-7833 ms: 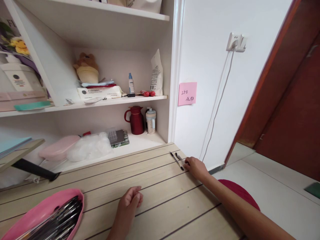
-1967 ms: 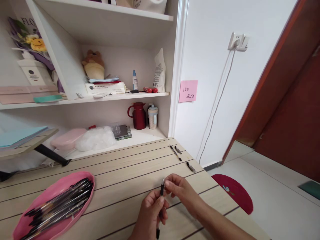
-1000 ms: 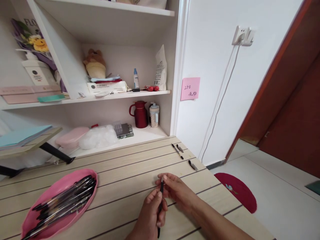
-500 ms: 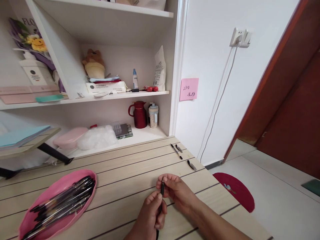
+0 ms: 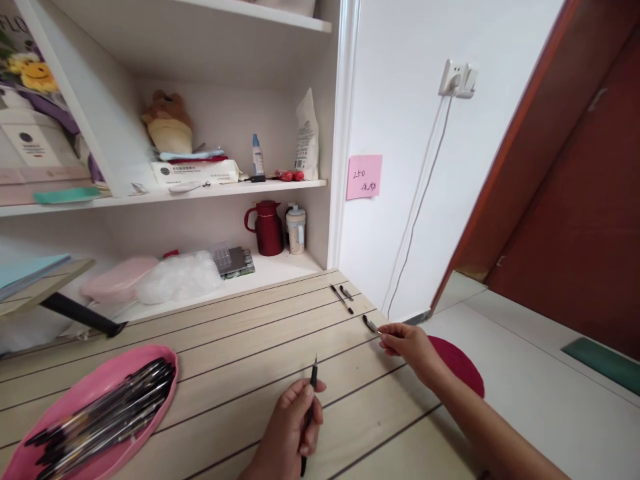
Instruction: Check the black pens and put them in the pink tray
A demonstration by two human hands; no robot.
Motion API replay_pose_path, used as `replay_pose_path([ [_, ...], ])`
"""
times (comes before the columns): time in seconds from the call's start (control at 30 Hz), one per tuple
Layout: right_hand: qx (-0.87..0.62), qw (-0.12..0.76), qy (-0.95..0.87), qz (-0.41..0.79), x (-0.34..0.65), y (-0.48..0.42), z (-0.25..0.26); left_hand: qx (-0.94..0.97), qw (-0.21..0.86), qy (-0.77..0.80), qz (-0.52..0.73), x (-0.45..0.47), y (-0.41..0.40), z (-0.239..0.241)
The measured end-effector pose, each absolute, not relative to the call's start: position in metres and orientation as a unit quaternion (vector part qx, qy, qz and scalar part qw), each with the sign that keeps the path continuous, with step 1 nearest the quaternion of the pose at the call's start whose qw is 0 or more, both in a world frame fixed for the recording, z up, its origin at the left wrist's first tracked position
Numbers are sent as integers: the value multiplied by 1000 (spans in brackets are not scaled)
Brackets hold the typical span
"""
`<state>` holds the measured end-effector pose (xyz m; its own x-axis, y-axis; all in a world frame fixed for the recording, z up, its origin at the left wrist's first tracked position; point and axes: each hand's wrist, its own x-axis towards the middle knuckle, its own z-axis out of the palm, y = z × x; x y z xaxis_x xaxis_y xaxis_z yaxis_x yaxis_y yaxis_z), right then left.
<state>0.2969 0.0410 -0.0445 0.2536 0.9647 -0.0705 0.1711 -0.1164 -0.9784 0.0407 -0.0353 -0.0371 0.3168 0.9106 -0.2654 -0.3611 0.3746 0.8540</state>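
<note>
My left hand is closed round a thin black pen and holds it upright over the wooden desk, tip pointing up. My right hand reaches to the desk's right edge, where its fingertips pinch or touch a small black pen part. Further back near the same edge lie a thin black pen refill and a short dark cap.
A pink oval tray filled with several black pens sits at the desk's front left. Behind the desk, white shelves hold a red jug, a cup, a pink box and a plastic bag. A pink sticky note is on the wall; a red stool stands below right.
Half a second ago both hands were together on the pen. My right hand has let go of it and moved right to the small part at the desk edge.
</note>
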Motion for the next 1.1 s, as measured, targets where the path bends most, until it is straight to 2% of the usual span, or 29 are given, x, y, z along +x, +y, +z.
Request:
replay_pose_path([
  [0.17, -713, 344, -540, 284, 323, 36, -56, 360, 733, 389, 426, 41, -36, -35],
  [0.33, -730, 281, -602, 163, 314, 43, -51, 353, 734, 389, 429, 41, -35, -36],
  [0.57, -729, 273, -614, 129, 312, 51, -56, 339, 747, 385, 422, 42, -33, -38],
  [0.83, -721, 333, -593, 131, 310, 42, -49, 274, 775, 336, 460, 43, -36, -37],
  [0.9, -709, 359, -586, 158, 300, 31, -44, 234, 793, 310, 469, 42, -36, -36],
  [0.97, -673, 373, -590, 245, 280, 13, -41, 203, 802, 289, 482, 43, -36, -35],
  [1.03, -610, 344, -600, 387, 254, -9, -38, 184, 803, 278, 494, 45, -36, -34],
  [1.1, -540, 302, -626, 475, 227, -31, -37, 171, 800, 275, 506, 49, -36, -34],
])
